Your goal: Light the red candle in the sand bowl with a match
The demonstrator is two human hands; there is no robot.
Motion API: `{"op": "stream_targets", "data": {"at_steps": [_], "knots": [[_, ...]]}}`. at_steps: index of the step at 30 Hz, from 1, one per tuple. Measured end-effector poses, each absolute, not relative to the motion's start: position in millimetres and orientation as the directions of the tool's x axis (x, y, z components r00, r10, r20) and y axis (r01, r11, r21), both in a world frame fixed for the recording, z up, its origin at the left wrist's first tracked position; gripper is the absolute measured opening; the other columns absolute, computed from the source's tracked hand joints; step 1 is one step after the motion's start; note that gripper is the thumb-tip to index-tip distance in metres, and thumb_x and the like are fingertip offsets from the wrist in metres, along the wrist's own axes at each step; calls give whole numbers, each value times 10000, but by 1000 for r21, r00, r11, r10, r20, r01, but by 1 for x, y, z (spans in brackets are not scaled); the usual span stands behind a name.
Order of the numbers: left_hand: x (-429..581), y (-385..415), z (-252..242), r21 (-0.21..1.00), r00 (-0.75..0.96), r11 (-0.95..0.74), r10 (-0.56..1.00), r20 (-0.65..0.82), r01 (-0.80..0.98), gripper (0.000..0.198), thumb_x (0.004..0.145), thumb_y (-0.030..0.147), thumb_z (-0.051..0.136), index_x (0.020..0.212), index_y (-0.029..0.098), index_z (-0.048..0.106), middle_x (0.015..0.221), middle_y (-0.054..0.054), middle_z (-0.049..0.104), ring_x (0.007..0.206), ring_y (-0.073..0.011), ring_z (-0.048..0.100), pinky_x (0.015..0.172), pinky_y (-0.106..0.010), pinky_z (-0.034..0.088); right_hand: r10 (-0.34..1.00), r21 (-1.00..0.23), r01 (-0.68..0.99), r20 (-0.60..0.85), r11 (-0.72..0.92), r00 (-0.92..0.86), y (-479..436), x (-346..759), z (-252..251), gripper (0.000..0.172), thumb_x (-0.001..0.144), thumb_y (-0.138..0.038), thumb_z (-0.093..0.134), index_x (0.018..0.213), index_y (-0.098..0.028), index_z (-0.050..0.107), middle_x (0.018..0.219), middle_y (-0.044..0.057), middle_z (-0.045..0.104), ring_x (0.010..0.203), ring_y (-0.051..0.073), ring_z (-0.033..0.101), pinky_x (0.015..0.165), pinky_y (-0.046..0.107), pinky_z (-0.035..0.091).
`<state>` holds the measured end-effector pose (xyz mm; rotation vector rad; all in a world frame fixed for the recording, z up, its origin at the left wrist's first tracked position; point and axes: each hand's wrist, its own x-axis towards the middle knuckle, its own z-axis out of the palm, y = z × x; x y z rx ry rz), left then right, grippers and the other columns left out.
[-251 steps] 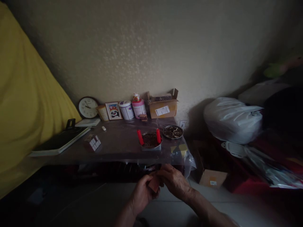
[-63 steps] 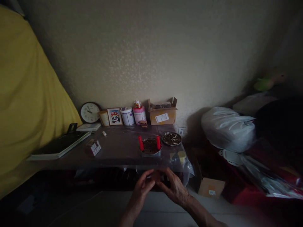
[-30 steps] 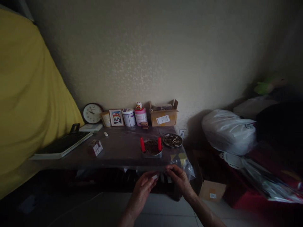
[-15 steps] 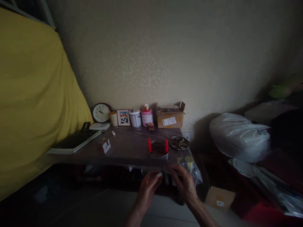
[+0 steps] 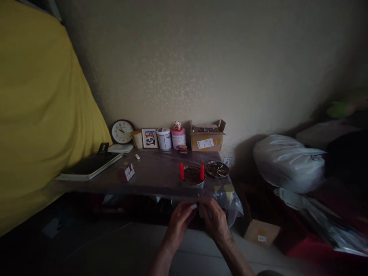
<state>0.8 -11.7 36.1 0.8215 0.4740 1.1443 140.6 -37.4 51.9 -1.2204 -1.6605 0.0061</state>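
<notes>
My left hand (image 5: 177, 223) is closed around a small white box-like piece (image 5: 193, 206), mostly hidden by the fingers. Close beside it, my right hand (image 5: 216, 221) has its fingers pinched together; what they hold, if anything, is too small and dark to make out. Both hands are in front of the table's near edge. Just beyond them on the table (image 5: 158, 172) stands a round tin (image 5: 193, 184) with dark filling and two upright red candles, a left candle (image 5: 181, 171) and a right candle (image 5: 202, 171). Neither candle shows a flame.
Right of the tin lies a round dish (image 5: 217, 169) with thin sticks. A patterned cube (image 5: 126, 172) and a large black-topped pad (image 5: 90, 166) are at left. Along the wall stand a clock (image 5: 122, 131), canisters (image 5: 164, 138) and a cardboard box (image 5: 207, 142). Plastic sheeting (image 5: 234, 205) hangs at the right corner.
My right hand has come in closer to the left one, and its fingers have drawn together. The view has shifted slightly. The things on the table stay put.
</notes>
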Motion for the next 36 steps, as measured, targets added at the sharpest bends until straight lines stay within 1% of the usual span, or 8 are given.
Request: {"op": "stream_targets", "data": {"at_steps": [4, 14, 17, 19, 23, 25, 29, 36], "knots": [[1, -10, 34, 773, 346, 165, 935, 76, -613, 184, 738, 280, 648, 883, 166, 650, 951, -65, 680, 948, -206, 597, 920, -363, 396, 652, -513, 719, 750, 468, 111, -40, 143, 55, 131, 878, -209, 448, 951, -215, 557, 882, 44, 642, 842, 167, 615, 760, 282, 495], [4, -7, 35, 766, 304, 169, 952, 35, -620, 168, 702, 268, 687, 826, 156, 661, 879, -58, 691, 872, -181, 618, 844, -317, 439, 573, -407, 749, 819, 523, 45, -47, 141, 57, 170, 855, -120, 455, 960, -219, 544, 896, 51, 629, 852, 164, 598, 763, 299, 492], [6, -4, 35, 770, 276, 186, 961, -13, -611, 120, 669, 225, 717, 750, 157, 661, 763, -27, 690, 759, -144, 623, 762, -274, 459, 535, -345, 739, 844, 579, -25, -53, 137, 64, 221, 843, -95, 466, 1008, -218, 546, 962, 65, 622, 907, 169, 586, 812, 312, 473], [5, -4, 34, 764, 279, 166, 960, 19, -624, 125, 683, 220, 707, 783, 162, 659, 804, -30, 693, 792, -144, 623, 780, -276, 460, 565, -312, 749, 819, 584, -99, -49, 139, 57, 216, 849, -106, 452, 1000, -212, 565, 956, 68, 628, 895, 170, 589, 803, 308, 474], [0, -8, 34, 762, 308, 160, 950, 54, -628, 169, 731, 269, 666, 854, 155, 645, 965, -78, 691, 920, -178, 619, 892, -326, 432, 642, -424, 830, 759, 362, 107, -29, 154, 29, 209, 873, -169, 398, 882, -194, 606, 770, 49, 626, 718, 161, 591, 656, 269, 484], [-2, -9, 34, 763, 313, 182, 949, 29, -620, 186, 726, 277, 672, 854, 148, 636, 991, -97, 690, 919, -185, 626, 895, -332, 433, 651, -512, 808, 725, 290, 226, -22, 162, 22, 199, 861, -210, 418, 883, -190, 614, 793, 54, 632, 727, 171, 593, 648, 275, 482], [-2, -8, 33, 754, 299, 207, 954, -14, -623, 190, 705, 266, 693, 841, 152, 624, 924, -73, 701, 879, -175, 642, 864, -316, 450, 664, -677, 679, 650, 284, 371, -23, 169, 33, 212, 849, -268, 444, 914, -190, 630, 911, 69, 652, 823, 195, 601, 681, 297, 478], [-2, -6, 31, 751, 267, 206, 963, -41, -627, 216, 674, 269, 719, 817, 161, 598, 913, -70, 708, 857, -173, 648, 853, -324, 445, 653, -852, 418, 514, 316, 556, -31, 172, 53, 251, 785, -376, 536, 888, -182, 658, 861, 58, 664, 784, 199, 593, 638, 288, 466]]}}
